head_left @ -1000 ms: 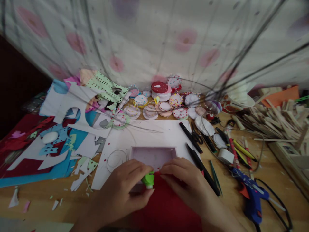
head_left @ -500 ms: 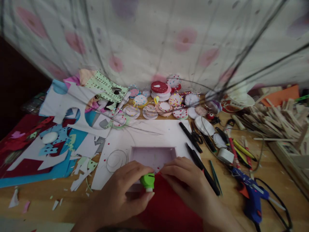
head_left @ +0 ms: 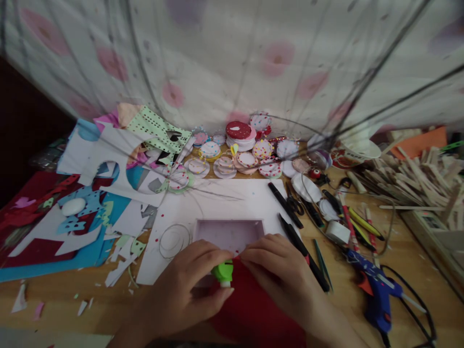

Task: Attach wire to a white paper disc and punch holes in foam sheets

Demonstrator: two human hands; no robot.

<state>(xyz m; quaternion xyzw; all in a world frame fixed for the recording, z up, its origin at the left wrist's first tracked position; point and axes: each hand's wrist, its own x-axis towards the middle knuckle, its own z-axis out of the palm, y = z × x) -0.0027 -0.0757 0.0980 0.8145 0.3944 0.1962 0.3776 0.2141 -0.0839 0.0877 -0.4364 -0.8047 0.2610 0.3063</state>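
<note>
My left hand (head_left: 184, 282) is closed around a small green craft punch (head_left: 224, 272) with a white lower part, gripped between thumb and fingers. A red sheet (head_left: 250, 307) hangs below and between the hands, its top edge by the punch. My right hand (head_left: 281, 268) pinches that edge with its fingertips, which are partly hidden. Right behind the hands is a shallow lilac tray (head_left: 230, 232) with tiny red bits at its near side. It rests on white paper (head_left: 217, 198), where a few more red specks lie.
Paper scraps (head_left: 108, 179) cover the left side. Small decorated round hats (head_left: 246, 162) line the back. On the right lie black pens (head_left: 286, 205), scissors (head_left: 295, 200), tweezers (head_left: 322, 263), pliers (head_left: 364, 224), a blue glue gun (head_left: 375, 290) with its cord, and wooden sticks (head_left: 420, 181).
The green punch and left fingers have shifted very slightly right, towards the right hand. The view has moved a little; otherwise the hands keep their hold.
</note>
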